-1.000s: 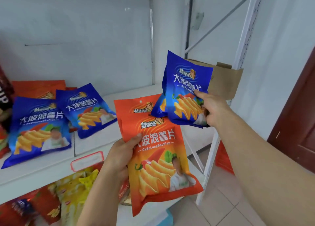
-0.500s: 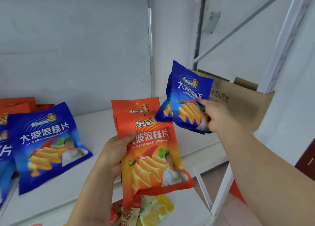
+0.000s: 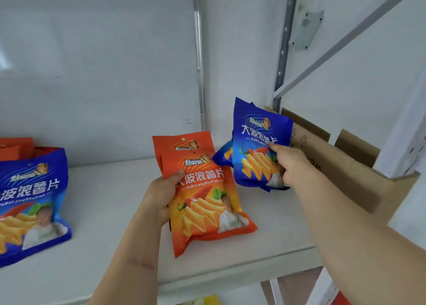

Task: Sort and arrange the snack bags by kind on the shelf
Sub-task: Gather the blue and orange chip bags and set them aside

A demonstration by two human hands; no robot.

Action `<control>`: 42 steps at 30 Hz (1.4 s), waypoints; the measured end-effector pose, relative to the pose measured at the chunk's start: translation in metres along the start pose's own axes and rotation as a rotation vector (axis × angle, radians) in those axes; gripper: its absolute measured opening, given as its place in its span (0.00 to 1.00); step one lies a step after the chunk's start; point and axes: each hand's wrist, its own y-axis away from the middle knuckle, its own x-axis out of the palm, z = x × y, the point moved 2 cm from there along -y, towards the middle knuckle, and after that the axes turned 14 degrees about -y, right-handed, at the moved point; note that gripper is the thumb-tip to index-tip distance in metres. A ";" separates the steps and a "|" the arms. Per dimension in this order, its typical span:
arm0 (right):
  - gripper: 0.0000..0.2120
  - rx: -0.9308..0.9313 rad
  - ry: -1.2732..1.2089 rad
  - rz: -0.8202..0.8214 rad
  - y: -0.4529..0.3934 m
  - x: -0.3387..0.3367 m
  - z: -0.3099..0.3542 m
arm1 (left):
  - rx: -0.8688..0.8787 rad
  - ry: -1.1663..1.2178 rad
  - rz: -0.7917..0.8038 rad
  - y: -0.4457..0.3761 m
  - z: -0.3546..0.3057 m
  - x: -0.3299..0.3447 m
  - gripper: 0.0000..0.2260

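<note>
My left hand (image 3: 164, 195) grips two stacked orange chip bags (image 3: 205, 203) by their left edge, held upright over the white shelf (image 3: 110, 247). My right hand (image 3: 291, 166) grips blue chip bags (image 3: 255, 148), with a second blue bag peeking out behind the front one, held above the shelf's right part. Another blue chip bag (image 3: 30, 203) leans on the shelf at the far left, and orange bags (image 3: 16, 147) stand behind it.
An open cardboard box (image 3: 341, 166) sits at the shelf's right end, close behind my right hand. Metal shelf uprights (image 3: 282, 51) and a diagonal brace rise at the right. Yellow packaging (image 3: 205, 300) shows on the level below.
My view has swung right and closer to the shelf. Both hands have moved forward over the shelf surface, still holding their bags; the blue bags are now lower and near the box.
</note>
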 end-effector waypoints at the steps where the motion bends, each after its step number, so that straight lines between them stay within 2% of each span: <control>1: 0.18 -0.004 0.011 0.008 -0.006 0.000 0.001 | 0.000 0.006 -0.014 -0.007 -0.001 0.004 0.14; 8: 0.15 0.009 0.040 0.014 -0.035 0.001 0.001 | 0.031 -0.062 -0.105 -0.044 -0.012 0.030 0.16; 15: 0.19 -0.023 0.151 -0.036 -0.055 0.011 -0.003 | 0.069 -0.182 -0.141 -0.068 -0.021 0.053 0.17; 18: 0.21 -0.090 0.295 -0.059 -0.058 0.014 -0.003 | 0.090 -0.196 -0.184 -0.074 -0.025 0.051 0.19; 20: 0.22 -0.188 0.490 -0.063 -0.054 0.014 -0.002 | 0.125 -0.252 -0.290 -0.075 -0.030 0.042 0.23; 23: 0.27 -0.352 0.802 -0.131 -0.037 0.014 -0.004 | 0.204 -0.567 -0.515 -0.068 -0.036 0.026 0.29; 26: 0.27 -0.702 1.152 -0.185 -0.009 0.023 -0.014 | 0.362 -1.039 -0.637 -0.046 -0.038 0.019 0.23; 29: 0.20 -0.982 1.253 -0.062 0.017 0.042 -0.026 | 0.593 -1.389 -0.741 -0.023 -0.036 0.018 0.16; 34: 0.09 -1.183 1.318 0.219 0.054 0.082 -0.061 | 0.859 -1.570 -0.804 0.001 -0.014 -0.005 0.06; 38: 0.04 -1.245 1.329 0.323 0.088 0.106 -0.088 | 0.919 -1.707 -0.849 0.026 -0.001 -0.037 0.05; 42: 0.06 -1.285 1.307 0.402 0.119 0.132 -0.102 | 0.884 -1.737 -0.897 0.046 0.002 -0.074 0.06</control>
